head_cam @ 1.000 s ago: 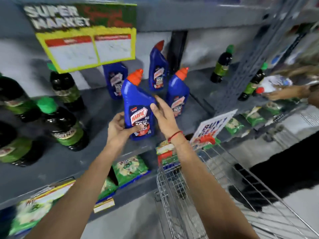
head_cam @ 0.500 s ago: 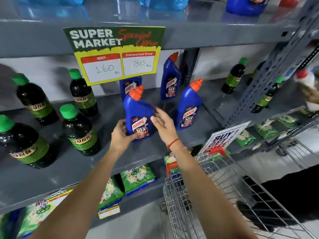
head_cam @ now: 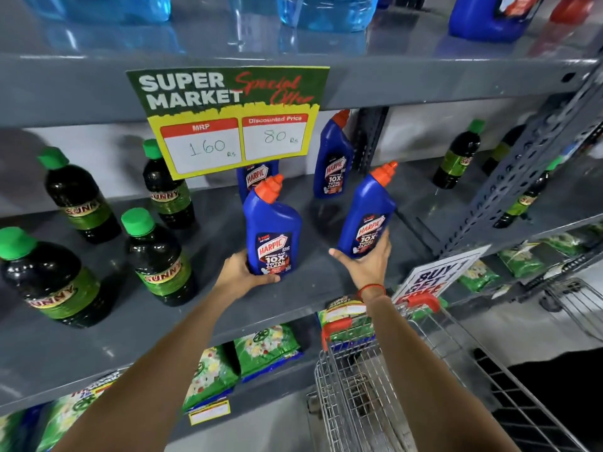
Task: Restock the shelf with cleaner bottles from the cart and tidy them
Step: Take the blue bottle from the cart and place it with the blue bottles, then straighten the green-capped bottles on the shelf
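Several blue cleaner bottles with orange caps stand on the grey middle shelf [head_cam: 293, 298]. My left hand [head_cam: 243, 272] grips the base of the front-left bottle [head_cam: 270, 230], which stands upright. My right hand [head_cam: 365, 262] holds the bottom of the front-right bottle [head_cam: 368, 213], which leans to the right. Two more blue bottles stand behind: one [head_cam: 332, 158] near the back upright post, one [head_cam: 256, 176] partly hidden behind the price sign. The wire cart [head_cam: 375, 386] with red handle ends sits below my right arm.
Dark bottles with green caps [head_cam: 156, 259] stand on the shelf's left side, more [head_cam: 456, 158] at the right. A yellow price sign [head_cam: 235, 125] hangs from the upper shelf. Green packets [head_cam: 264, 347] fill the shelf below. A perforated post [head_cam: 509, 177] rises at right.
My right hand left the front-left bottle and moved right onto the front-right bottle, now tilted. My left hand stayed on the front-left bottle. The camera view rose.
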The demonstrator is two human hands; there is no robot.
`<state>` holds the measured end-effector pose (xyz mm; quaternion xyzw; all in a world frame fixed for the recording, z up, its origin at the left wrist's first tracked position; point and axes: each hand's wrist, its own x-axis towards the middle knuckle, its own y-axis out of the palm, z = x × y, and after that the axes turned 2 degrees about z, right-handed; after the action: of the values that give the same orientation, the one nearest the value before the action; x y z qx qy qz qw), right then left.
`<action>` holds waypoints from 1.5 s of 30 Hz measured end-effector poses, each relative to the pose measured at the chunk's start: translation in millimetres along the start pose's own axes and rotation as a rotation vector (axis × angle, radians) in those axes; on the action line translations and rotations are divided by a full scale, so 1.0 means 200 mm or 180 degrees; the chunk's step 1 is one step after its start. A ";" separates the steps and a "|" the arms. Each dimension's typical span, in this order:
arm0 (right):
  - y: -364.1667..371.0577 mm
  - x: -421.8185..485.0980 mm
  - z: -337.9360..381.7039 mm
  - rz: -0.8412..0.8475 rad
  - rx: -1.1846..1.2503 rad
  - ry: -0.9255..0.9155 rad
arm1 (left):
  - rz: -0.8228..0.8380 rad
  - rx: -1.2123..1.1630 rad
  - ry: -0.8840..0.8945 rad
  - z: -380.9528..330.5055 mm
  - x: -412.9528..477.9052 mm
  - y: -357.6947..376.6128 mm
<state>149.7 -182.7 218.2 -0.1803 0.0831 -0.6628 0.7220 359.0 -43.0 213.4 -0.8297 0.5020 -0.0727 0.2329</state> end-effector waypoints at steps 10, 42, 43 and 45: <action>0.04 0.07 -0.02 -0.0249 0.0078 0.0160 | 0.0229 -0.0033 0.0036 0.00 0.02 -0.01; 0.97 -0.91 0.50 0.1580 -0.0099 -0.0548 | -0.2185 -0.0233 -0.0371 0.56 -0.68 -0.86; 0.97 -0.92 0.50 0.1581 -0.0107 -0.0565 | -0.2187 -0.0268 -0.0373 0.56 -0.68 -0.86; 0.97 -0.92 0.50 0.1569 -0.0138 -0.0581 | -0.2194 -0.0282 -0.0378 0.55 -0.68 -0.86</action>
<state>345.9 24.6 215.9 -0.2291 0.0733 -0.4460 0.8621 468.4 176.3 210.9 -0.9625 0.1807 -0.0768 0.1871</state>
